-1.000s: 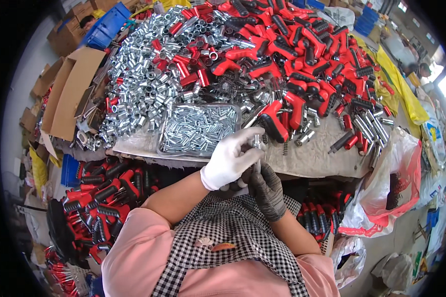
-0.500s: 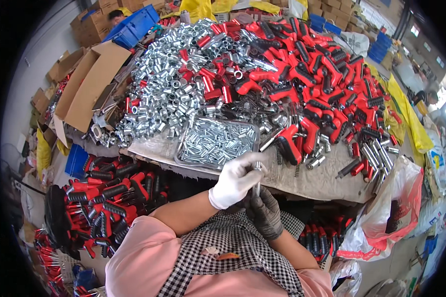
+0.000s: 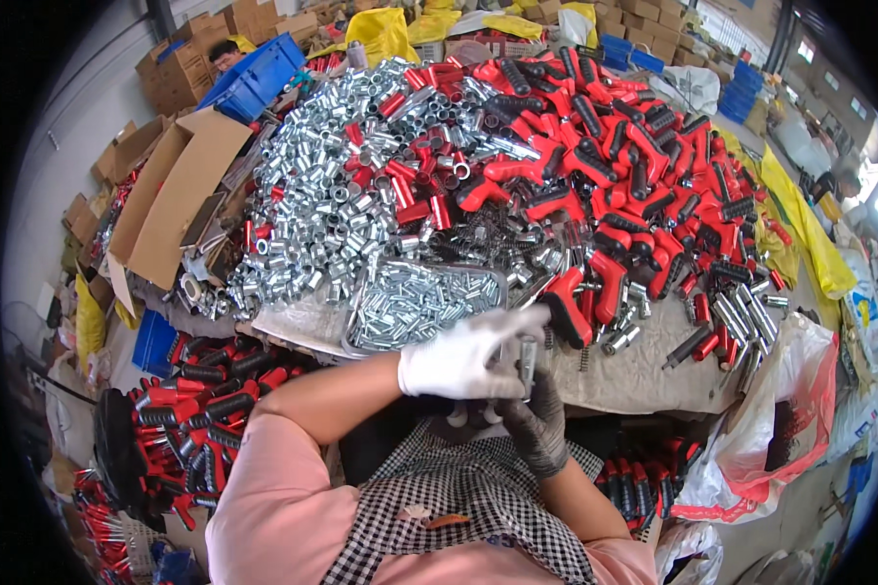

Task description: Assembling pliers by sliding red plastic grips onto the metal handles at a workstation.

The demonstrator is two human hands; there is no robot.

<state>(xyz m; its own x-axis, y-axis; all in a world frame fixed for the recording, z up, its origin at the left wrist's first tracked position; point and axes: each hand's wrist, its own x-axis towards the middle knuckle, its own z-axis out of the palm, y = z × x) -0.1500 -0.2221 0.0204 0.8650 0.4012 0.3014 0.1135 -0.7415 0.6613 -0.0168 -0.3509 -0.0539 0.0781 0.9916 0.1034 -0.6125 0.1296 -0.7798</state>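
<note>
Currently, the dark-gloved right hand (image 3: 539, 429) has its grip closed on the lower part of a silver cylinder (image 3: 528, 367), held roughly upright near the front edge of the counter (image 3: 673, 369), presumably to leave its top accessible. The white-gloved left hand (image 3: 458, 366) is close beside it; blurred, cannot tell whether that grip is closed. Pin tray (image 3: 347, 341) lies just beyond, probably for short reach, near corner hidden by the left hand. One red-black handle (image 3: 569, 320) crowds the space ahead. Farther: heaped metal sleeves (image 3: 312, 190) left, piled handles (image 3: 605, 166) right.
</note>
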